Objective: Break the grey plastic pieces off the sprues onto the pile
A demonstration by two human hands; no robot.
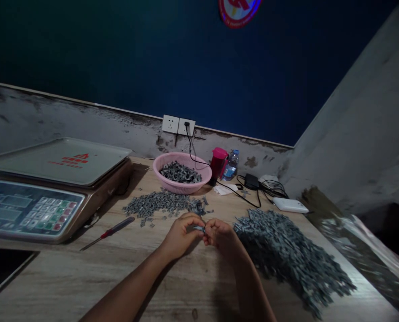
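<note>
Over the middle of the table, my left hand (185, 232) and my right hand (218, 232) meet at the fingertips. Between them they pinch a small grey strip-like piece (199, 228); its exact kind is too small to make out. Just beyond the hands lies a spread of small grey flat pieces (161, 202), with a few longer strips at its right end. A large heap of long thin grey pieces (286, 241) lies to the right of my right hand. Behind, a pink plastic basket (182, 188) holds more dark grey strips.
At left stands a weighing scale (95, 179), with a screwdriver (107, 233) beside it and a dark flat device (6, 268) in front. Along the wall are a pink-lidded cup (218, 163), a water bottle (231, 166), black cables (258, 192) and a white box (290, 205).
</note>
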